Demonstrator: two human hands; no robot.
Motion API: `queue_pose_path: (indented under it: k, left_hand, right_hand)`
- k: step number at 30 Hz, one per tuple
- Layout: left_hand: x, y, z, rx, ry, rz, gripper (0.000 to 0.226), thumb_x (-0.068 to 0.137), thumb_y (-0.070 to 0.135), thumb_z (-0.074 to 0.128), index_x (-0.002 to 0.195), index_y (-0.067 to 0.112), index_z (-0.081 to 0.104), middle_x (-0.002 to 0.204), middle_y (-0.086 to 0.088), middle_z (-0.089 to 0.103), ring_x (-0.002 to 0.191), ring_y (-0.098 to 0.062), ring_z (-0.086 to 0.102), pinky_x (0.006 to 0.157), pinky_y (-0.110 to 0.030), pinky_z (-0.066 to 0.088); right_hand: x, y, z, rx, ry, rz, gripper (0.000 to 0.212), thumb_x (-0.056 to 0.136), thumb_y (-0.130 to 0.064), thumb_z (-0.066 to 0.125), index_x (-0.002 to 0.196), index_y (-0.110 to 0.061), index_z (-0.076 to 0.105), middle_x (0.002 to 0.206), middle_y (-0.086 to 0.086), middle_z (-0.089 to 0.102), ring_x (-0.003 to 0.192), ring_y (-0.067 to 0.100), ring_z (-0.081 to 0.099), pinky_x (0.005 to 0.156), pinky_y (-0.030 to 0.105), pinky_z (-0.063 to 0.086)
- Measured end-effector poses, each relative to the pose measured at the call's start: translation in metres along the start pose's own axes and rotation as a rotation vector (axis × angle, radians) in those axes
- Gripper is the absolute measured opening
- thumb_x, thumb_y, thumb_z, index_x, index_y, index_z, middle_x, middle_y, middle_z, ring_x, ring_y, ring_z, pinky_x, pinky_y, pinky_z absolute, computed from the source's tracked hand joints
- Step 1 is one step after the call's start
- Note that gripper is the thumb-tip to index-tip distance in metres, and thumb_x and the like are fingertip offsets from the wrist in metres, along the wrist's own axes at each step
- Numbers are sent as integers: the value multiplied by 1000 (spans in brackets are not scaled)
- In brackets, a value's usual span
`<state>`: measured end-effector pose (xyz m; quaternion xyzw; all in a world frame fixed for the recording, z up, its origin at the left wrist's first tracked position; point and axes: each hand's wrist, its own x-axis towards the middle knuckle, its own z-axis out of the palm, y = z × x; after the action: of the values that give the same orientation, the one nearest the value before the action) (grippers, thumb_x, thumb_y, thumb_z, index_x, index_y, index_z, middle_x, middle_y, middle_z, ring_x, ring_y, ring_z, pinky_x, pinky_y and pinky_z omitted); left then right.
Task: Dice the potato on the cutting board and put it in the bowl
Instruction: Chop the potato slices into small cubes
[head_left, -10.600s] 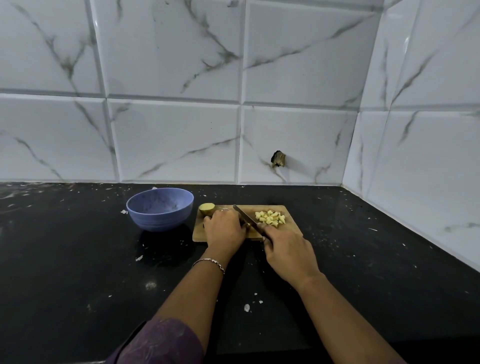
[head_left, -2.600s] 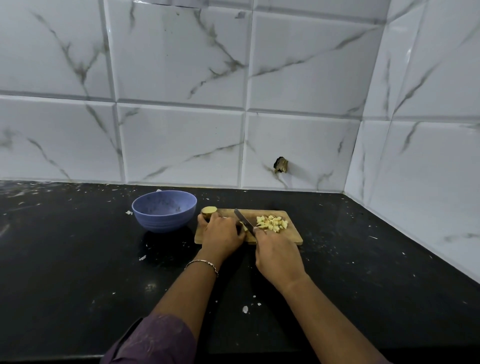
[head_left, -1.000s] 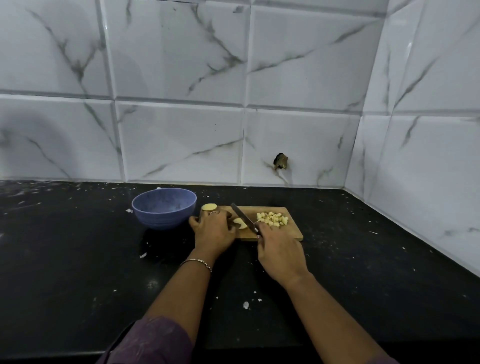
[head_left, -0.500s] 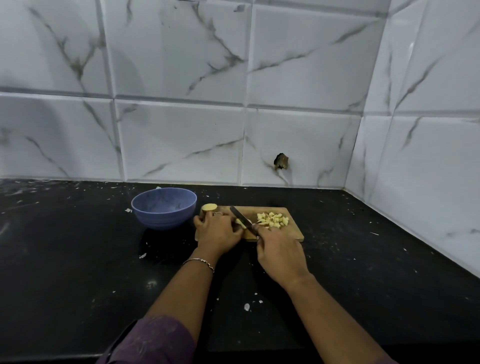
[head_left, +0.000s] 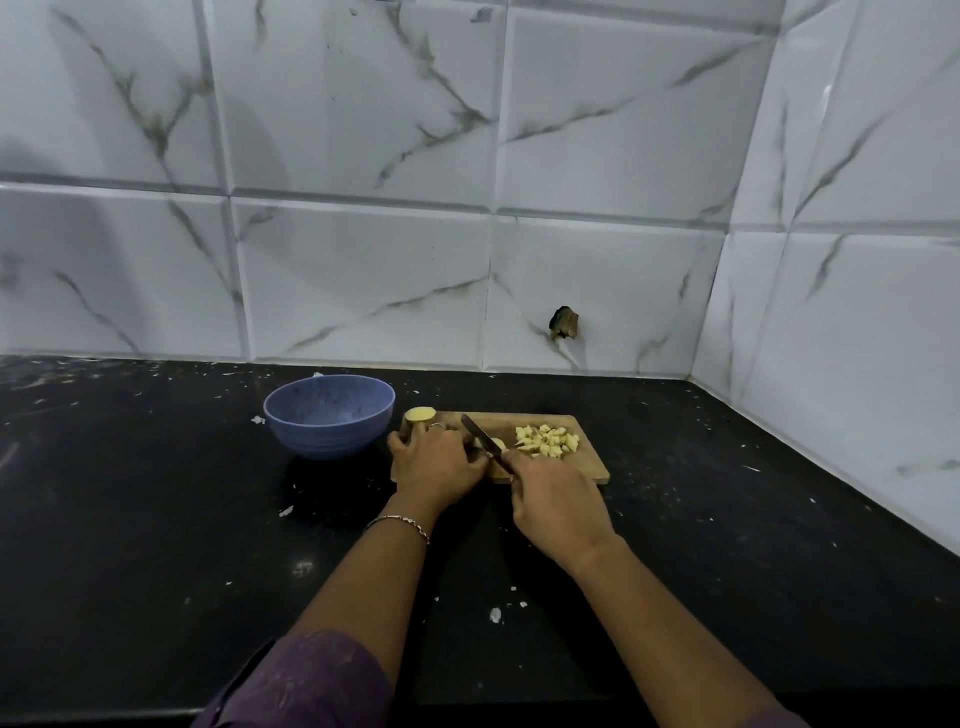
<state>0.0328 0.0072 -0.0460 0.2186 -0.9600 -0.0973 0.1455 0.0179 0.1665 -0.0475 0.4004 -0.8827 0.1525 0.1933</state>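
Observation:
A small wooden cutting board (head_left: 589, 467) lies on the black counter. My left hand (head_left: 439, 460) holds down a potato piece (head_left: 496, 443) at the board's left part, mostly hidden under my fingers. My right hand (head_left: 558, 506) grips a knife (head_left: 480, 436) whose dark blade slants across that piece. A pile of yellow diced potato (head_left: 548, 441) sits on the board's right half. A potato end piece (head_left: 420, 414) rests at the board's far left corner. The blue bowl (head_left: 328, 415) stands just left of the board and looks to hold nothing.
The black counter (head_left: 156, 519) is speckled with white scraps. White marble tiles form the back wall and the right wall, which meet in a corner (head_left: 711, 364) behind the board. A dark hole (head_left: 563, 323) marks the back wall.
My left hand has shifted a little over the potato piece and the knife blade has come down across it. The diced pile, bowl and board stay put.

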Motion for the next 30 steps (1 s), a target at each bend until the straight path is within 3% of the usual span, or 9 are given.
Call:
queue_pose_path:
  k: [8, 13, 20, 30]
  left_hand:
    - [-2, 1, -1, 6, 16, 7, 44, 94, 56, 43, 126, 32, 62, 136, 0, 54, 132, -24, 37, 106, -49, 24]
    - [-3, 3, 0, 13, 16, 4, 45, 94, 56, 43, 125, 30, 63, 135, -2, 54, 133, -25, 37, 106, -49, 24]
    - [-2, 2, 1, 19, 11, 2, 44, 94, 57, 42, 122, 31, 64, 133, -2, 55, 131, -26, 37, 104, -49, 24]
    - [-4, 2, -2, 47, 3, 12, 44, 95, 56, 44, 123, 29, 62, 135, -3, 53, 133, -27, 36, 107, -51, 24]
  right_hand:
    - [0, 3, -2, -83, -22, -76, 42, 101, -18, 48, 143, -23, 47, 111, 2, 66, 97, 16, 63, 80, 30, 52]
    - [1, 3, 0, -144, -31, -124, 48, 99, -16, 50, 146, -23, 45, 114, 1, 66, 100, 16, 63, 82, 30, 52]
    - [-1, 4, -2, 0, -5, -31, 43, 101, -21, 48, 144, -24, 49, 114, 0, 67, 102, 15, 62, 86, 29, 51]
    - [-5, -2, 1, 14, -4, -7, 38, 102, -23, 47, 140, -22, 50, 109, -1, 67, 98, 14, 63, 87, 30, 53]
